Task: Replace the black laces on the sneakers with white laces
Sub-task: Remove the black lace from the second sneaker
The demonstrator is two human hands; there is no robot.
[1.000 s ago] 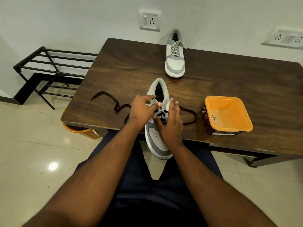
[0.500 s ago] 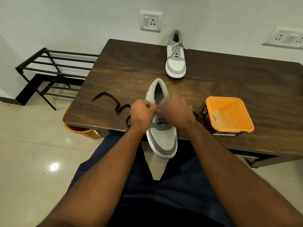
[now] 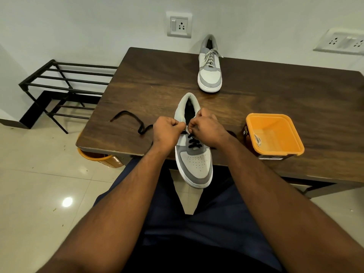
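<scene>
Overhanging the tabletop [image 3: 275,91] near edge, toe toward the person: sneaker [image 3: 194,160], black lace [image 3: 194,142] in lower eyelets. Left hand [image 3: 167,133] and right hand [image 3: 206,129] close together over its tongue, fingers curled, pinching the lace. Loose end [image 3: 128,121] trails left. Orange tub [image 3: 273,134] right; second sneaker [image 3: 209,71], white-laced, behind.

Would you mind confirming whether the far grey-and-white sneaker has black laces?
No, the far grey-and-white sneaker by the wall has pale whitish laces.
</scene>
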